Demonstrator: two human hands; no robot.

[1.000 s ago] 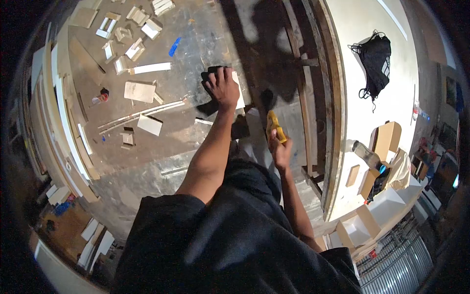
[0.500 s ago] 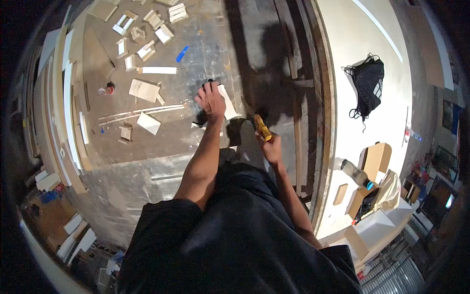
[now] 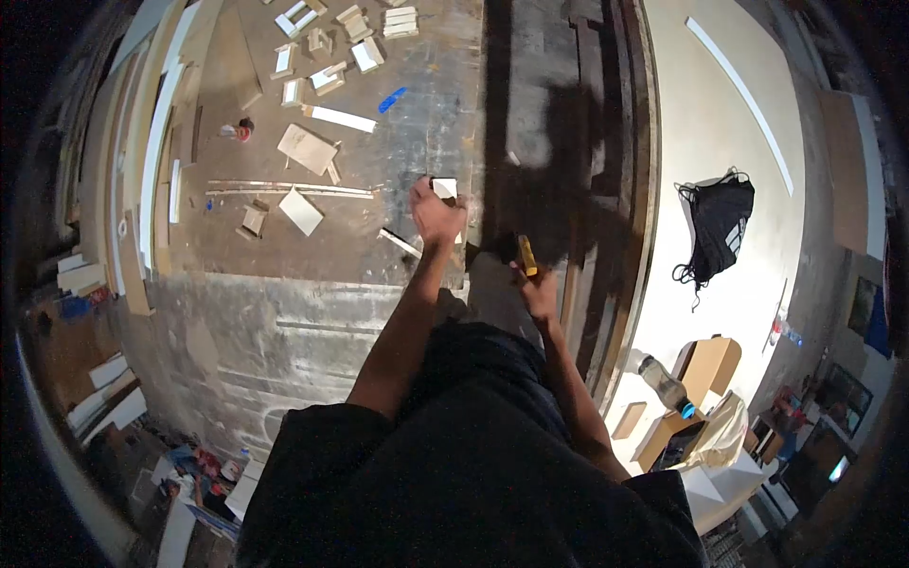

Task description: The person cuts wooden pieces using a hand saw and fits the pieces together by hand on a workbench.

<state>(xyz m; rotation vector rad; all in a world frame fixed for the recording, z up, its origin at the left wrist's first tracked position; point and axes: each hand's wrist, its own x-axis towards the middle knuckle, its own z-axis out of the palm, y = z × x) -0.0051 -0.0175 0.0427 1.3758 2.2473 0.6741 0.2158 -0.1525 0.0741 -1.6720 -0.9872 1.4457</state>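
My left hand (image 3: 437, 216) is on the brown work surface (image 3: 379, 260) near its right edge, with its fingers closed around a small white-faced wood piece (image 3: 444, 187). The fingers hide part of that piece. To the right and nearer my body, my right hand (image 3: 540, 293) is wrapped around the yellow handle of a handsaw (image 3: 527, 256). Its blade is lost in the dark shadow and I cannot make it out. Just left of my left wrist lies a narrow white strip (image 3: 400, 243).
Small wooden assemblies (image 3: 328, 78) are scattered at the far left, with a flat wood panel (image 3: 308, 149), long thin strips (image 3: 294, 190) and a blue object (image 3: 391, 99). On the pale right-hand board are a black drawstring bag (image 3: 717, 232), a bottle (image 3: 666, 386) and an open cardboard box (image 3: 712, 371).
The head view has shifted, moving the scene. My left hand, earlier spread over the white piece on the surface, now grips it. The saw handle has turned more upright, and its blade no longer shows.
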